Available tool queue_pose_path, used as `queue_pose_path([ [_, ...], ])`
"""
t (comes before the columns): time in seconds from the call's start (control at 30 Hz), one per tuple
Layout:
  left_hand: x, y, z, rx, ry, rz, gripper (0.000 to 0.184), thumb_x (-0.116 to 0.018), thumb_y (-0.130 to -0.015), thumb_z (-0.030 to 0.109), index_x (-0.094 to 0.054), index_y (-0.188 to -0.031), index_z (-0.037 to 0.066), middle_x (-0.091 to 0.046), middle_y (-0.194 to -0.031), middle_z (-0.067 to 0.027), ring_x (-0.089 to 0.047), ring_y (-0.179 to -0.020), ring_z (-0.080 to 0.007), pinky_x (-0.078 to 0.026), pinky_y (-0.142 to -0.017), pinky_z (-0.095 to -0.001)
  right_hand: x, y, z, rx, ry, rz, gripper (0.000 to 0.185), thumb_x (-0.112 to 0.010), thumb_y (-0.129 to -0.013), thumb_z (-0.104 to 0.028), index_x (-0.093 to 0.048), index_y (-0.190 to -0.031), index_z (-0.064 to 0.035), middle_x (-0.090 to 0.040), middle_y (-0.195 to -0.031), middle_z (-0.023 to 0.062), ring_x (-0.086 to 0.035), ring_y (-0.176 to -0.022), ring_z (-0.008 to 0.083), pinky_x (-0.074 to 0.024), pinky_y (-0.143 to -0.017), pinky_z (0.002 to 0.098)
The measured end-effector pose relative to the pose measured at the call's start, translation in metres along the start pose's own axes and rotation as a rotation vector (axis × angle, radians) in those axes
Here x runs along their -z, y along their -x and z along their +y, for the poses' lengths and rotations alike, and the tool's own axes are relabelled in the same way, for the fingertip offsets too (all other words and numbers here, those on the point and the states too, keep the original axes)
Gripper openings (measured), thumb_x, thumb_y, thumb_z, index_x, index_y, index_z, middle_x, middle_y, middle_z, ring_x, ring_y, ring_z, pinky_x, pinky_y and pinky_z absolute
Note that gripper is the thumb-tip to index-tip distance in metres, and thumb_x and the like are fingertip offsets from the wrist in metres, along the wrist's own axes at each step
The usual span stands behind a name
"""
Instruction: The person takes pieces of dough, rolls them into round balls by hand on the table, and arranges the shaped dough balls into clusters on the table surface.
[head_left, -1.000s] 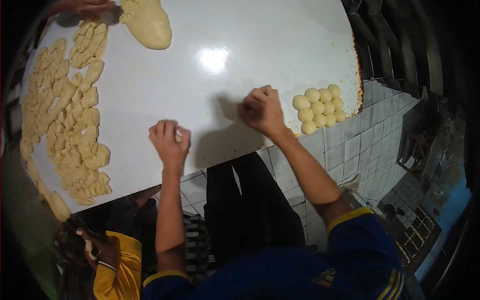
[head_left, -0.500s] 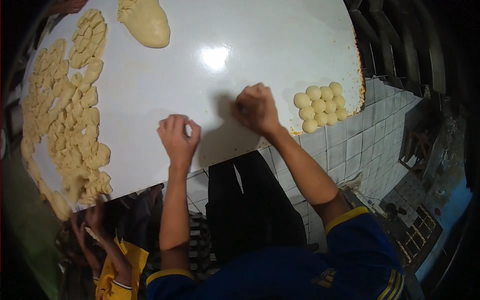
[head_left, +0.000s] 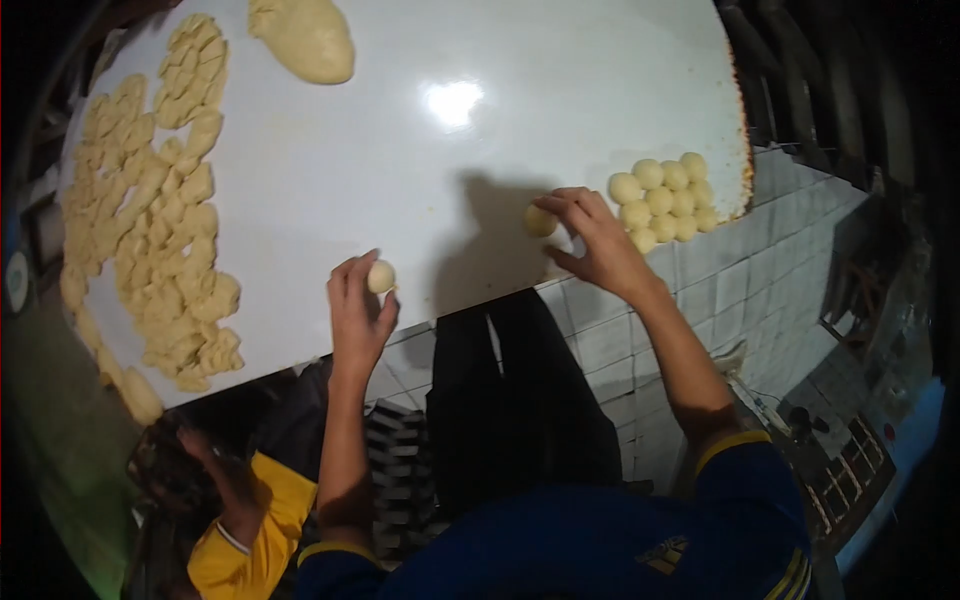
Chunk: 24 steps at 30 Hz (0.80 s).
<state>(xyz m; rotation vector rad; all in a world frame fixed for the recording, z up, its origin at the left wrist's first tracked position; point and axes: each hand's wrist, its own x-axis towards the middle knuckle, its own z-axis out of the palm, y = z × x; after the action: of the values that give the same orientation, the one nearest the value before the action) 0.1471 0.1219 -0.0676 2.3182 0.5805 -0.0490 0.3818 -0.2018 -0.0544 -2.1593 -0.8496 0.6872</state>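
My left hand [head_left: 357, 305] is at the table's near edge, its fingers and thumb loosely around a small pale dough ball [head_left: 381, 277]. To the right, my right hand [head_left: 595, 240] curls its fingertips over another dough ball [head_left: 540, 220], with the thumb lower and apart from it. Close by my right hand, several smooth dough balls [head_left: 660, 201] sit packed together in rows near the table's right corner. My right hand partly covers the nearest one.
The white table [head_left: 330, 170] holds many cut dough pieces [head_left: 160, 230] along its left side and a large dough lump [head_left: 305, 40] at the far side. A person in a yellow shirt [head_left: 255, 530] is at the lower left. Tiled floor [head_left: 690, 300] lies beyond the near edge.
Both hands have opened from curled fists, bringing a dough ball into sight at each. My right hand has moved right, toward the rows. The whole view has shifted slightly, and the co-worker's hands have drawn back.
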Motion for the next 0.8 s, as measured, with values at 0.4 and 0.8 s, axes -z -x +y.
queue_pose_path([
  [0.4, 0.003, -0.044, 0.059, -0.006, 0.064, -0.119, 0.044, -0.081, -0.09, 0.003, -0.071, -0.133, 0.004, -0.067, -0.128, -0.0172, -0.069, -0.116, -0.0355, -0.058, -0.103, -0.0423, 0.044, -0.008, 0.0, -0.234, -0.342, -0.008, 0.048, -0.09, -0.09, -0.001, -0.078, -0.135, -0.0103, -0.074, -0.133, 0.0048, -0.073, -0.114, 0.0214, -0.0628, -0.101, 0.0354],
  [0.8, -0.188, -0.157, 0.238, -0.38, 0.368, 0.0, 0.045, -0.089, -0.09, 0.011, -0.071, -0.131, 0.004, -0.071, -0.119, -0.0158, -0.069, -0.11, -0.0367, -0.059, -0.095, -0.0469, 0.133, -0.014, 0.09, -0.187, -0.156, 0.184, 0.046, -0.08, -0.097, -0.019, -0.076, -0.142, -0.0062, -0.078, -0.135, 0.0106, -0.074, -0.117, 0.0246, -0.0597, -0.109, 0.0392],
])
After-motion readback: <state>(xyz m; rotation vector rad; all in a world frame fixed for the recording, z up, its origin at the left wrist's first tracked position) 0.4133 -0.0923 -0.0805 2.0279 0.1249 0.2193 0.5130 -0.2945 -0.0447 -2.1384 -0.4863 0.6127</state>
